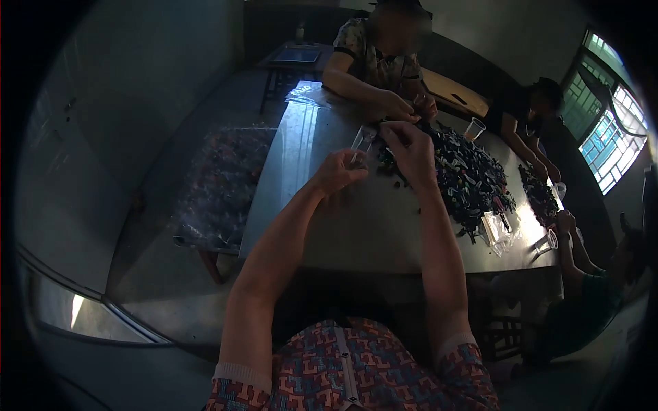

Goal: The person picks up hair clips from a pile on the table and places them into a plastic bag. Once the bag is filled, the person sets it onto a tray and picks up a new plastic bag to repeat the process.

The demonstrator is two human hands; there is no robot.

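Left hand (pixel 340 171) is gripping a clear packet (pixel 364 138), its length slanting toward the right hand (pixel 413 152). That one is pinching; contents unclear.

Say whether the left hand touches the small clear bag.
Touching: in the head view, the left hand grips the lower end of the small clear bag.

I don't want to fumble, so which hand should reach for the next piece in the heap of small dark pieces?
Right, I'd say. Your right hand is beside the heap, while your left hand grips a small clear plastic bag. Whether the right fingertips pinch something is unclear.
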